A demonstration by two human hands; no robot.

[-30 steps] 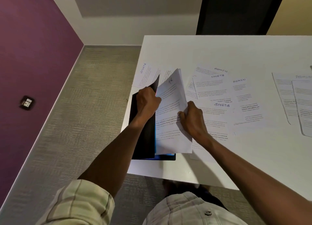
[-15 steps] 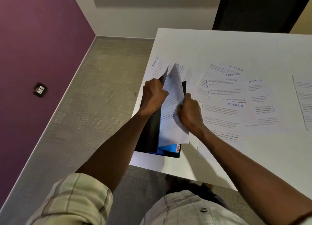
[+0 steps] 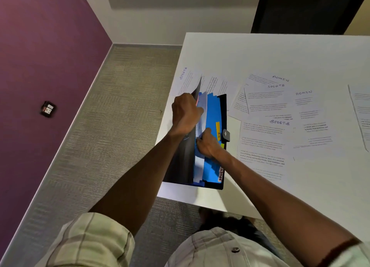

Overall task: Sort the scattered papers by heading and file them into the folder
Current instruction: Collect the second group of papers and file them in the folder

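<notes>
A black folder (image 3: 223,106) with blue dividers (image 3: 212,114) lies open at the table's near left corner. Its dividers carry small labels, one yellow "HR" tab (image 3: 218,130) and one marked "SPORT". My left hand (image 3: 186,112) grips the raised black front cover (image 3: 181,162) and holds it up. My right hand (image 3: 208,144) pinches a white sheet (image 3: 201,110) that sits down between the cover and the first blue divider. Loose printed sheets headed "SPORTS" (image 3: 279,122) and "ADMIN" (image 3: 303,93) lie scattered to the right of the folder.
The white table (image 3: 260,52) ends just left of and below the folder, with grey carpet (image 3: 112,126) beyond. One "SPORTS" sheet (image 3: 185,80) lies behind the folder. More sheets (image 3: 360,110) lie at the far right edge. A purple wall stands to the left.
The white "HR" sheet, upright above the folder a second ago, has gone down into the front pocket. My right hand followed it in. The blue dividers now show.
</notes>
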